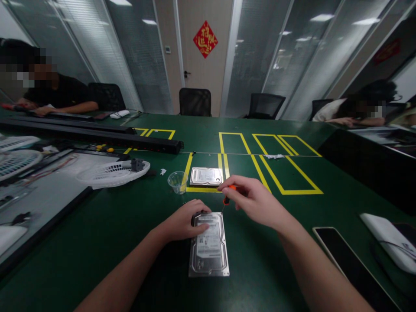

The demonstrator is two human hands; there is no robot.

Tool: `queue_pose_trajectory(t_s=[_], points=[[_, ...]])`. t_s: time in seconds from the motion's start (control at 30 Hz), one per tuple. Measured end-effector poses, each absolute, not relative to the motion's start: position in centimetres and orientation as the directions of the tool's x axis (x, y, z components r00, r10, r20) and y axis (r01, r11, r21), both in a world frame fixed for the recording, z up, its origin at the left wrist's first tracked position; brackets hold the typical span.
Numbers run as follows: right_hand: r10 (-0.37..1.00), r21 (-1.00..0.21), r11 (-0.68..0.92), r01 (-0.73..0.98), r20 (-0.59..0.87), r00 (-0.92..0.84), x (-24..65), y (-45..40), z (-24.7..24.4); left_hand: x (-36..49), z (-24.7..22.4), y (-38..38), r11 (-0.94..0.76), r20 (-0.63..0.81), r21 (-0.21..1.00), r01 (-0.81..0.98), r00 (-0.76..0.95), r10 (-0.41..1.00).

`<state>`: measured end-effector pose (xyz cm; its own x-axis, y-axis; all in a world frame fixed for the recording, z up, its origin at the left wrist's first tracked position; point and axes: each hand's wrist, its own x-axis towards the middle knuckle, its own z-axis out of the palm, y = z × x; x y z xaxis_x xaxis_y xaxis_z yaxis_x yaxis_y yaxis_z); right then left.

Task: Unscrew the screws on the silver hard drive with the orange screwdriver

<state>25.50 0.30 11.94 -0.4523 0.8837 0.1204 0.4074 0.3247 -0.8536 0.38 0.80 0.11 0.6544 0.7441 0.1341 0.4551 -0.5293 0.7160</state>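
Note:
A silver hard drive (212, 251) with a white label lies flat on the green table in front of me. My left hand (191, 221) grips its far left edge, thumb on the label and fingers around the side. In my right hand (248, 195) is a small orange and black screwdriver (226, 200), pinched near the top of its handle. Its thin shaft points down at the drive's far right corner. Whether the tip sits in a screw is too small to tell. Farther back lies a second hard drive (206, 176), beside a clear plastic cup (177, 182).
Yellow tape rectangles (302, 192) mark the table. White racket-shaped frames (113, 173) and long black bars (97, 134) fill the left. A phone (354, 264) and a white device with a cable (390, 240) lie right. Two people sit across, at far left and far right.

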Motion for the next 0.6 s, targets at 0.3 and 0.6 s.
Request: queue_pose_trajectory(t_s=[0.3, 0.6], points=[[0.896, -0.860, 0.290, 0.420, 0.090, -0.435, 25.78, 0.51, 11.84, 0.38, 0.07, 0.80, -0.518, 0.119, 0.723, 0.457, 0.656, 0.745], [0.900, -0.844, 0.347, 0.408, 0.177, -0.399, 25.46, 0.39, 11.30, 0.41, 0.14, 0.81, -0.520, 0.119, 0.720, 0.459, 0.657, 0.745]])
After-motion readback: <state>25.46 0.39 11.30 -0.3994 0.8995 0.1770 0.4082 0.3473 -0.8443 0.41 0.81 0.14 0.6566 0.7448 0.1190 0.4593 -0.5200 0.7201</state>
